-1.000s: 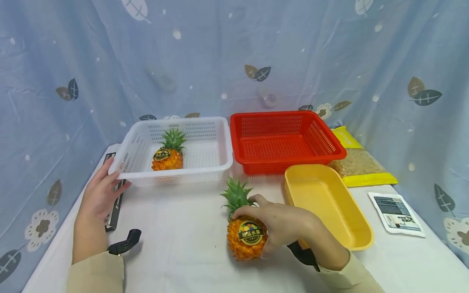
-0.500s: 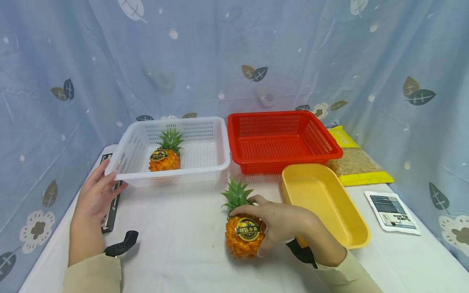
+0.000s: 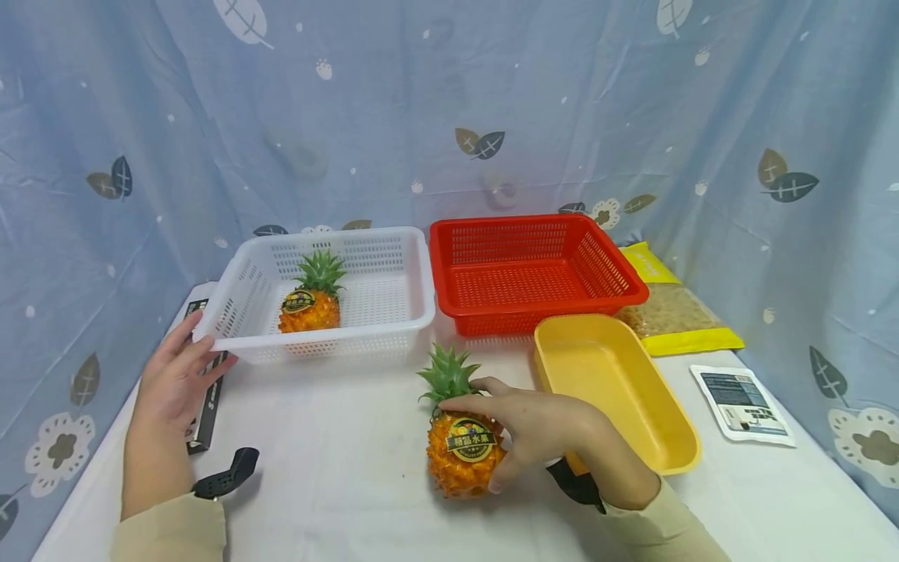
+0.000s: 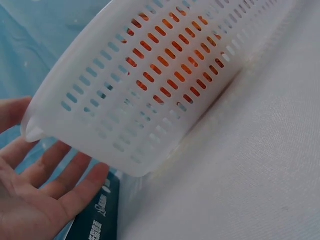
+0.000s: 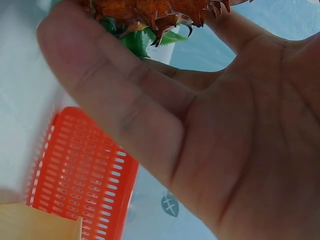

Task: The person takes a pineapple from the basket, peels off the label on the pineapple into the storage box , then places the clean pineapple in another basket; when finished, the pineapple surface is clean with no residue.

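My left hand (image 3: 172,382) holds the front left corner of a white plastic basket (image 3: 372,343). In the left wrist view, the fingers (image 4: 52,172) spread beneath the basket's rim and the thumb (image 4: 12,112) touches its corner. Inside that basket lies a small orange pineapple (image 3: 309,311) with green leaves and a black-and-gold label. A second labelled pineapple (image 3: 460,460) rests on the white table, leaves pointing away from me. My right hand (image 3: 544,425) grips it, fingers over its top near the leaves, thumb on its right side. The right wrist view shows only part of its spiny skin (image 5: 150,12).
A red basket (image 3: 534,312) stands right of the white one. A yellow tray (image 3: 625,390) is close to my right forearm. Farther right lie a yellow bag (image 3: 681,308) and a white packet (image 3: 744,406). A dark narrow box (image 3: 205,414) lies beneath my left hand. Patterned curtains surround the table.
The head view has turned slightly, so everything sits a little farther left in it. Both hands keep their holds, and neither pineapple visibly moves on its support.
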The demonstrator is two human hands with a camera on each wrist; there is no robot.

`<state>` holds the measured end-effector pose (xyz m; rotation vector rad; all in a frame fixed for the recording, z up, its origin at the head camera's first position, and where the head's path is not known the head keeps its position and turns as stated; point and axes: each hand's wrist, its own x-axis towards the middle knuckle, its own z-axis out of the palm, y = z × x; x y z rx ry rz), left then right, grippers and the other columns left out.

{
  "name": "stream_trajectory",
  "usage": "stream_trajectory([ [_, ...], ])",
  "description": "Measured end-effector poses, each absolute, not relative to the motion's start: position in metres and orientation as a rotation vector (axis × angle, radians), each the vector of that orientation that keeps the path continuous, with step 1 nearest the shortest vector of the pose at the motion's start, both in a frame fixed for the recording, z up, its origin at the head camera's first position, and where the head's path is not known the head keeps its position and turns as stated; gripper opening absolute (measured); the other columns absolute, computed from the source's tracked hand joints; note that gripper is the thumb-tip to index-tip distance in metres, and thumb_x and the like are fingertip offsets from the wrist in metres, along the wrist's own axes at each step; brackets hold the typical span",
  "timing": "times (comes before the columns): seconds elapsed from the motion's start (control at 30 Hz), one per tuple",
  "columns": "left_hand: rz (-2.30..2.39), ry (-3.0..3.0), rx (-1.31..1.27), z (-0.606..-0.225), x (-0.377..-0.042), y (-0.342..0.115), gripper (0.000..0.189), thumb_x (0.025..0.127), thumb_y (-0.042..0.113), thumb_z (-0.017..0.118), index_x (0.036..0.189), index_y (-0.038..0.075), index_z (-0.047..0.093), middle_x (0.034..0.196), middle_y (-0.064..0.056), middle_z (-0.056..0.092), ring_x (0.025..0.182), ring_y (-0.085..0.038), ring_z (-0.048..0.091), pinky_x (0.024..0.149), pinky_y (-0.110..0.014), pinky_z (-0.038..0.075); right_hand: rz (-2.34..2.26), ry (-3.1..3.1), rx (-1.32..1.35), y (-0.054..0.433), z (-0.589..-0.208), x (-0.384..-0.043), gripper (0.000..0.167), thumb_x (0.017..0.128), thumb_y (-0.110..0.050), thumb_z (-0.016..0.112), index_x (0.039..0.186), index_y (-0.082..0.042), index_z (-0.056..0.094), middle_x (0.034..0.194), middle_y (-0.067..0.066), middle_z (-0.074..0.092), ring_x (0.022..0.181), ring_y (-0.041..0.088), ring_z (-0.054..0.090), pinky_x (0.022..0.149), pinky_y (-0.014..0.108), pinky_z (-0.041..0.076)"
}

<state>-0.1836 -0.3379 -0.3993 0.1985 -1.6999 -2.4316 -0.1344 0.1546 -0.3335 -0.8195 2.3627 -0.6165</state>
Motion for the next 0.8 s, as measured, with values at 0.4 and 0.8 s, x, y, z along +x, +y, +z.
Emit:
stream_trajectory([
  [0.4, -2.451, -1.648, 0.295, -0.397, -0.181, -0.338, 0.073, 0.098, 0.012, 0.071, 0.161, 0.025, 0.038, 0.161, 0.008, 0.032, 0.118, -0.01, 0.053, 0.074, -0.028, 0.064, -0.612, 2.402, -0.845, 0.157, -0.335, -0.13, 0.093, 0.075, -0.035, 0.091, 0.154, -0.047, 0.042, 0.166, 0.006, 0.032, 0.134, 0.025, 0.052, 0.108, 0.052, 0.051],
  [0.8, -2.072, -1.879, 0.49, -0.373, -0.175, -0.333, 0.055, 0.102, 0.02, 0.067, 0.154, 0.017, 0.05, 0.126, 0.014, 0.057, 0.108, -0.002, 0.059, 0.076, -0.011, 0.057, -0.634, 2.406, -0.83, 0.158, -0.333, -0.129, 0.088, 0.078, -0.039, 0.089, 0.153, -0.048, 0.044, 0.167, 0.005, 0.031, 0.137, 0.028, 0.05, 0.108, 0.055, 0.05],
])
